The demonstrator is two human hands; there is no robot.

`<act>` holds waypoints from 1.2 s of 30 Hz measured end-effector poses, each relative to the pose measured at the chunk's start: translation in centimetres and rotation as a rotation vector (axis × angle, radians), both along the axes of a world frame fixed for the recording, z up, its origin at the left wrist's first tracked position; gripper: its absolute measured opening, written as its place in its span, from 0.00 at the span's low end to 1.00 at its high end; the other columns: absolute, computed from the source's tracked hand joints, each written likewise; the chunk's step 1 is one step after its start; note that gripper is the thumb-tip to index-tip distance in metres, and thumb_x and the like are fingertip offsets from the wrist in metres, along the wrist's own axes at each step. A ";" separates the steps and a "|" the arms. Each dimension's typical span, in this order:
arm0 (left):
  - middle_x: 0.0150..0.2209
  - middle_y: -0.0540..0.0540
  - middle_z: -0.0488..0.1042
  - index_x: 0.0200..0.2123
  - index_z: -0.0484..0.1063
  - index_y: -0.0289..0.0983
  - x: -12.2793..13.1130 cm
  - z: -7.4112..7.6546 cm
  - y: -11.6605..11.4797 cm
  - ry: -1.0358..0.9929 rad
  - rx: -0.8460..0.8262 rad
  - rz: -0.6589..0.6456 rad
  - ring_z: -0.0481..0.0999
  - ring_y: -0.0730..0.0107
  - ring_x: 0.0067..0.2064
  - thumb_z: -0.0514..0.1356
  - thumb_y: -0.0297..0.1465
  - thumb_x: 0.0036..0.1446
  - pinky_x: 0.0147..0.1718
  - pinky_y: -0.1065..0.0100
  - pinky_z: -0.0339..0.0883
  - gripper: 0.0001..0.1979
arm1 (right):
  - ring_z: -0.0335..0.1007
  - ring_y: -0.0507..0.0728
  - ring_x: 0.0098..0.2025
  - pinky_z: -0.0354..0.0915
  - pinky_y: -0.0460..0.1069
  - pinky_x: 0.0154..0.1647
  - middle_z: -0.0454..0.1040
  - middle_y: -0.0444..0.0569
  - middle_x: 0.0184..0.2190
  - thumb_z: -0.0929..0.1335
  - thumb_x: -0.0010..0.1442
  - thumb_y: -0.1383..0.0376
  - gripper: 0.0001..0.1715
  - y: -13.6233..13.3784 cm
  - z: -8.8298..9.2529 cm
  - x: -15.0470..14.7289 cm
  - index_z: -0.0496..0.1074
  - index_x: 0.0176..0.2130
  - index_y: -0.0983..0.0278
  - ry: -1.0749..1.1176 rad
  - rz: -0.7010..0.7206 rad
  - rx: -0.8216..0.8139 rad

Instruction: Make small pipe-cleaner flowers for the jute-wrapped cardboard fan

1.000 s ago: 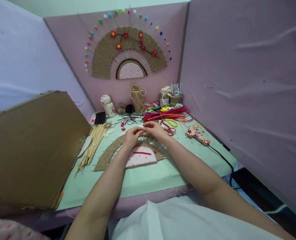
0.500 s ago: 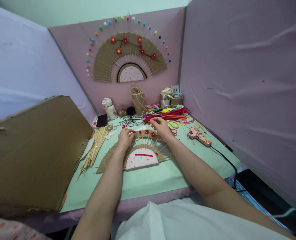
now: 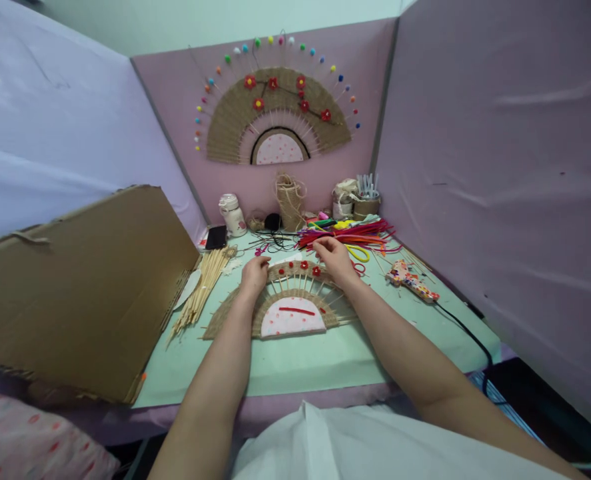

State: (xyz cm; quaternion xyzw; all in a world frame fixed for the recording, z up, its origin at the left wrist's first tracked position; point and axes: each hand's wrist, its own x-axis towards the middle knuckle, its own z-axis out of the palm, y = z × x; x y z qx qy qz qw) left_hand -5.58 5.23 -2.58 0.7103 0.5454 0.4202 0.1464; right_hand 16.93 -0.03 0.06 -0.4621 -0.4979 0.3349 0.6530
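The single head-worn camera looks forward and down from above the person's lap, along both forearms, onto the pale green tabletop (image 3: pixel 295 363). It sits close to the work, with the half-round woven jute fan (image 3: pixel 225 320) near frame centre. The pink back partition wall (image 3: pixel 190 153) closes the view ahead.

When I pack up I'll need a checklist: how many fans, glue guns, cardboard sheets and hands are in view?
Fans: 2, wall fan and table fan
Glue gun: 1
Cardboard sheet: 1
Hands: 2, left hand and right hand
Total: 6
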 end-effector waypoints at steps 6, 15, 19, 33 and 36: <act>0.25 0.50 0.69 0.35 0.71 0.34 -3.9 3.1 0.1 -0.668 0.202 0.391 0.64 0.76 0.21 0.56 0.36 0.51 0.23 0.71 0.59 0.13 | 0.63 0.52 0.28 0.61 0.47 0.31 0.70 0.43 0.25 0.69 0.49 0.58 0.13 0.3 -0.2 0.0 0.70 0.33 0.63 0.094 -0.091 0.084; 0.23 0.51 0.65 0.26 0.67 0.36 -5.7 3.8 0.1 -0.750 0.260 0.542 0.66 0.73 0.27 0.50 0.45 0.55 0.29 0.71 0.60 0.19 | 0.60 0.49 0.25 0.58 0.45 0.26 0.67 0.42 0.25 0.68 0.49 0.61 0.11 0.4 0.4 1.0 0.69 0.33 0.64 0.175 -0.203 0.127; 0.32 0.48 0.71 0.32 0.70 0.36 -4.9 3.1 0.6 -0.654 0.189 0.426 0.68 0.71 0.35 0.59 0.37 0.47 0.37 0.69 0.62 0.11 | 0.58 0.48 0.23 0.56 0.45 0.24 0.65 0.40 0.23 0.67 0.49 0.61 0.11 0.2 1.1 1.5 0.68 0.33 0.64 0.226 -0.250 0.145; 0.37 0.47 0.72 0.34 0.72 0.36 -1.8 3.0 -1.1 -0.577 0.209 0.397 0.69 0.68 0.41 0.59 0.29 0.46 0.46 0.63 0.61 0.09 | 0.56 0.45 0.21 0.55 0.42 0.23 0.59 0.35 0.21 0.67 0.50 0.63 0.11 -0.7 3.7 3.7 0.61 0.34 0.61 0.524 -0.430 0.339; 0.37 0.47 0.72 0.35 0.71 0.36 -0.8 3.3 -1.6 -0.624 0.196 0.380 0.69 0.68 0.41 0.59 0.29 0.47 0.46 0.64 0.62 0.09 | 0.56 0.45 0.21 0.55 0.42 0.23 0.59 0.35 0.21 0.67 0.51 0.62 0.11 -0.4 3.2 3.5 0.61 0.35 0.61 0.484 -0.434 0.288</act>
